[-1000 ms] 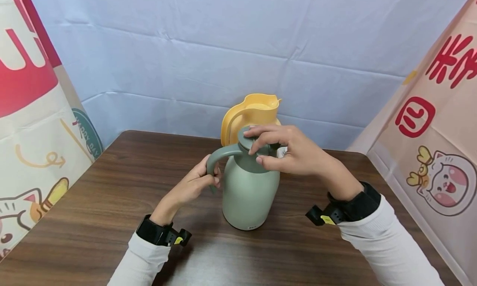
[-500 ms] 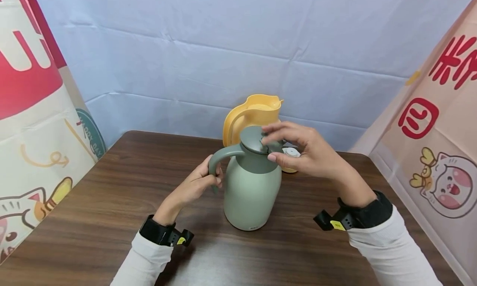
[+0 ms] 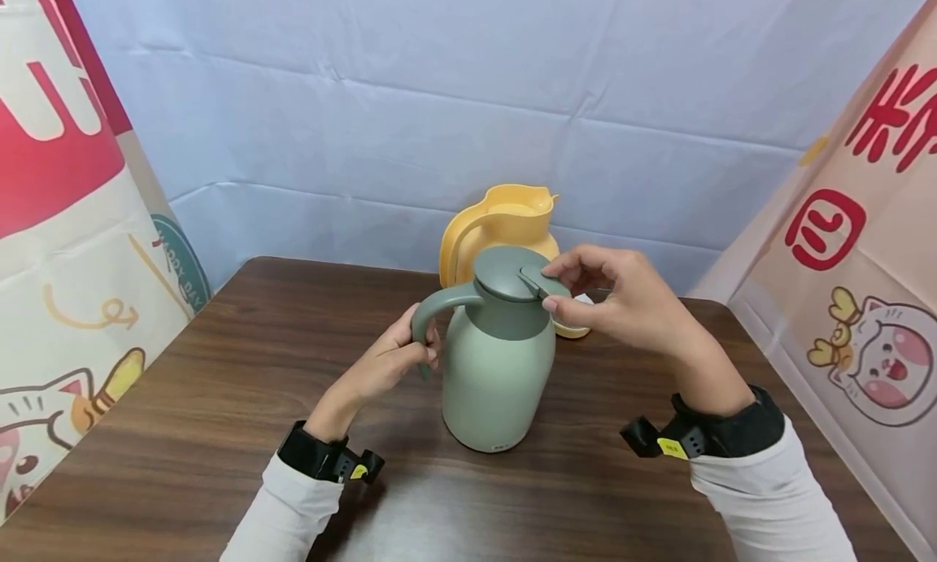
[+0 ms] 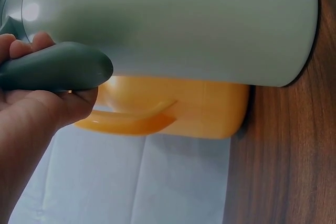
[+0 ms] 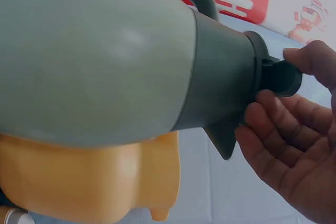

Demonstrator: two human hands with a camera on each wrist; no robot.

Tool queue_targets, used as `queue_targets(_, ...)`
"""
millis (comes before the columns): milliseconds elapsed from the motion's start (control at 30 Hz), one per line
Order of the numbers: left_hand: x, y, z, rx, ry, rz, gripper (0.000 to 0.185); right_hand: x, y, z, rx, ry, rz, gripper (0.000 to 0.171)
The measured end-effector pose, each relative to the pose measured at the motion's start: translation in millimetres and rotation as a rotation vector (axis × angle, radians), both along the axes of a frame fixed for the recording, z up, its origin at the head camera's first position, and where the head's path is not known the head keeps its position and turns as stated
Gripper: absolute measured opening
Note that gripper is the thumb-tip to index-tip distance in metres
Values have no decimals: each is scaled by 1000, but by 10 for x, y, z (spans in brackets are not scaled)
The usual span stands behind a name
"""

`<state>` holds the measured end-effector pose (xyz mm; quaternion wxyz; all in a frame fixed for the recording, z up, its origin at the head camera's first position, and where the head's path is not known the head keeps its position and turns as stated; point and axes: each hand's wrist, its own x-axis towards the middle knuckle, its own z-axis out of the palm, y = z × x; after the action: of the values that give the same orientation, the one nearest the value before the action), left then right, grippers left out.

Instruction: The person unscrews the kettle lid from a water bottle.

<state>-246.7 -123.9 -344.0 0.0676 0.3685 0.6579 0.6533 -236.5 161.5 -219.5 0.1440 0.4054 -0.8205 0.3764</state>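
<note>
A pale green thermos jug (image 3: 498, 383) stands on the wooden table, with a darker grey-green collar and lid (image 3: 501, 271). My left hand (image 3: 384, 359) grips its curved handle (image 3: 437, 303); in the left wrist view, fingers and thumb wrap around that handle (image 4: 58, 67). My right hand (image 3: 622, 298) is at the lid's right side, pinching the small lever (image 3: 547, 283) on top between thumb and fingers. In the right wrist view the thumb lies on one side of the lever (image 5: 286, 77), the fingers on the other, near the spout (image 5: 223, 139).
Right behind the green jug stands a yellow jug (image 3: 505, 212) with an open top. A small white-topped yellow item (image 3: 573, 331) sits partly hidden behind my right hand. A pale cloth (image 3: 366, 139) hangs beyond the table (image 3: 293, 326), with printed cloths on both sides.
My right hand has shifted right, from over the lid to the lever at its side, and its fingers have closed in. The left hand keeps its hold on the handle.
</note>
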Motion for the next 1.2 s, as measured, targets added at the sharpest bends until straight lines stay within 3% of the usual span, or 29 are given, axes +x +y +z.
queue_targets(367, -11, -10, -2, 45, -8, -43, 8, -174, 148, -46, -72, -91, 63, 26)
queue_targets(467, -14, -13, -4, 51, -7, -47, 9, -262, 180, -68, -85, -139, 24, 25)
queue_targets(667, -17, -4, 1, 47, -13, -50, 9, -392, 187, -125, -75, -184, -136, 27)
queue_targets(833, -16, 2, 3, 43, -18, -48, 10, -461, 160, -134, -59, -173, -170, 28)
queue_targets(1033, -23, -4, 2, 49, -11, -42, 10, -489, 67, -1, -31, -234, -160, 27)
queue_targets(1200, -30, 6, -9, 53, -7, -54, 8, -524, -61, 144, 66, -266, -248, 27)
